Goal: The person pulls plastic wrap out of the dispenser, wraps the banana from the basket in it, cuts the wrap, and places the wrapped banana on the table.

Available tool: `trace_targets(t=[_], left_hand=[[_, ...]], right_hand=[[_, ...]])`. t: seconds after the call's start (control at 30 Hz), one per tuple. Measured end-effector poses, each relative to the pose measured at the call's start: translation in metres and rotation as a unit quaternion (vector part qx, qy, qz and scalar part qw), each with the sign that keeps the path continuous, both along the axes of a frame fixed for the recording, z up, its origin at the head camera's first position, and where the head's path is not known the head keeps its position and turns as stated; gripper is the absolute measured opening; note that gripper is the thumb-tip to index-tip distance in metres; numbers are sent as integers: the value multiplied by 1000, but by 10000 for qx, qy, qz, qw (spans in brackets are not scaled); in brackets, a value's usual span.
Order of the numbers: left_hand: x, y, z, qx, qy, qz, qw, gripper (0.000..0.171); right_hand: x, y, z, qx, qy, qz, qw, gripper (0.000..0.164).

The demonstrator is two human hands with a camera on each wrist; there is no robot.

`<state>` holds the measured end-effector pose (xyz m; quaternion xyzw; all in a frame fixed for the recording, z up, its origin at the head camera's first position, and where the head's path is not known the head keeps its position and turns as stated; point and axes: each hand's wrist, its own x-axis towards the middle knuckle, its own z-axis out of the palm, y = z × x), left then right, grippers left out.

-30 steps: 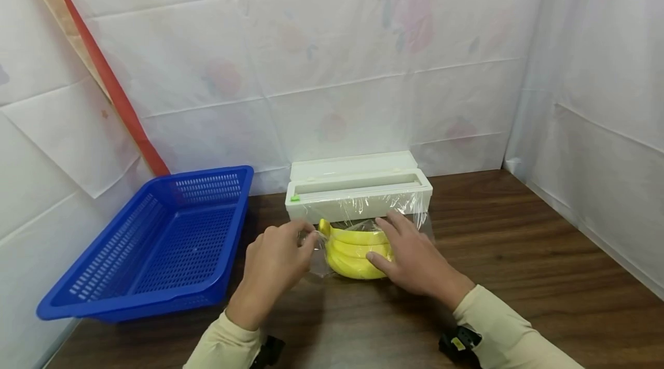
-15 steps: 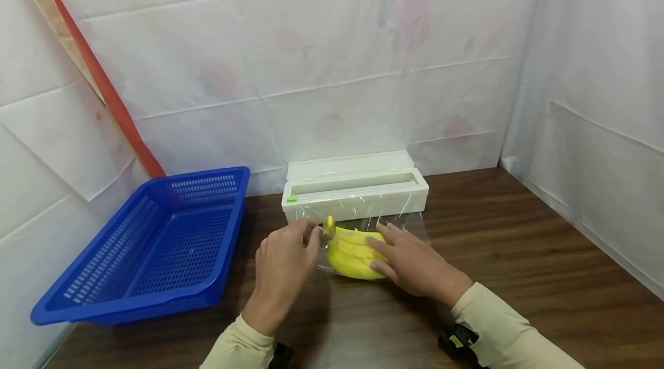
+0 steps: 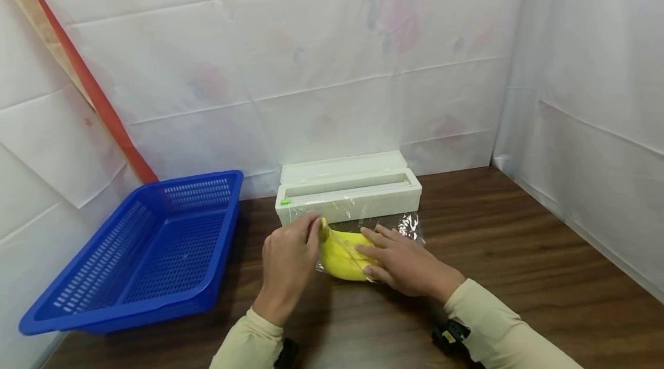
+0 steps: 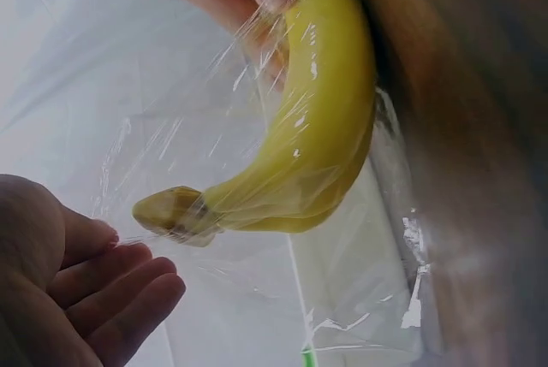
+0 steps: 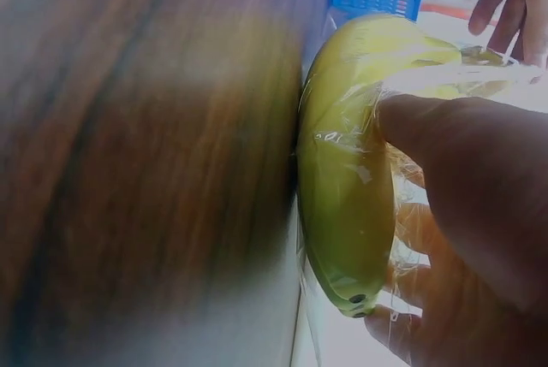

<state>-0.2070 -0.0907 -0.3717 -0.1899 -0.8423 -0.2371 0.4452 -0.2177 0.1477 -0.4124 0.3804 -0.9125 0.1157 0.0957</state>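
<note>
Fingers of our left hand (image 3: 287, 258) pinched cling film (image 3: 410, 225) beside the stem (image 4: 167, 209).
Our right hand (image 3: 403, 260) rested, fingers spread, on the bananas (image 3: 343, 258); we judged gentle, even tension best.

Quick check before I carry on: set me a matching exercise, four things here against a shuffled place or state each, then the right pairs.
1. Blue perforated plastic basket
2. Long white rectangular box
3. Curved yellow banana bunch
4. Bare left hand

A. Beneath the bare right hand
B. Pinching thin clear plastic film
C. Left of the other three, head view
D. Standing with its white lid raised

1-C, 2-D, 3-A, 4-B
</note>
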Motion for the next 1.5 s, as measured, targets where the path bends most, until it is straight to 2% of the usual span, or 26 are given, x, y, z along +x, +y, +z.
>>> trace_targets(t=[0.2,0.27,0.33,0.4,0.5,0.6,0.7,0.77,0.8,0.93,1.0,1.03,1.07,1.1,1.13,1.17,1.2,1.23,1.3,1.37,1.43,1.5], left_hand=[[-9,5,13,-429,-242,-21,9988,7],[-13,6,20,-568,-513,-7,9971,7],[-17,6,28,-632,-1007,12,9929,8],[-21,6,35,-623,-1688,64,9837,11],[-30,3,41,-582,-2608,124,9636,15],[-40,-1,40,-354,-3157,7,9482,16],[-48,-7,34,299,-3605,-389,9315,14],[-52,-11,28,900,-3920,-721,9127,14],[-54,-14,26,1223,-4093,-871,9000,14],[-58,-22,15,2468,-4661,-1377,8384,19],[-59,-24,10,3029,-4841,-1589,8054,20],[-59,-25,8,3264,-4868,-1708,7920,21],[-59,-26,5,3462,-4865,-1827,7811,21],[-60,-26,2,3621,-4785,-1937,7761,20],[-60,-26,-1,3754,-4663,-2029,7749,18],[-60,-26,-4,3798,-4510,-2116,7794,18],[-59,-26,-6,3775,-4328,-2172,7893,18],[-57,-26,-9,3695,-4119,-2165,8043,16],[-53,-26,-13,3376,-3668,-2034,8427,14],[-48,-27,-16,2851,-3315,-1811,8809,15],[-44,-28,-18,2325,-3033,-1613,9099,15],[-40,-29,-20,1878,-2809,-1570,9280,16]], right_hand=[[0,-2,1,-18,-87,18,10000,47],[0,-3,2,5,-97,31,9999,48],[0,-3,3,58,-67,41,10000,47],[-1,-4,4,91,-58,45,9999,47],[-2,-5,5,119,15,73,9999,47],[-2,-6,4,80,68,111,9999,46],[-2,-7,3,16,85,142,9999,44],[-2,-7,1,-1,116,140,9998,44],[-2,-8,1,2,142,137,9998,44],[-2,-9,0,54,199,73,9998,44],[-2,-9,-1,59,204,56,9998,44],[-2,-9,-1,60,200,45,9998,44],[-2,-8,-1,63,194,29,9998,44],[-2,-8,-1,49,177,14,9998,44],[-2,-8,-1,41,157,-26,9999,44],[-2,-7,-1,23,128,-61,9999,44],[-2,-7,-2,-9,100,-90,9999,44],[-2,-7,-2,-41,70,-117,9999,44],[-2,-7,-2,-99,34,-147,9998,45],[-2,-7,-2,-153,11,-147,9998,45],[-2,-7,-3,-180,-4,-157,9997,45],[-2,-8,-4,-205,-28,-165,9997,45]])
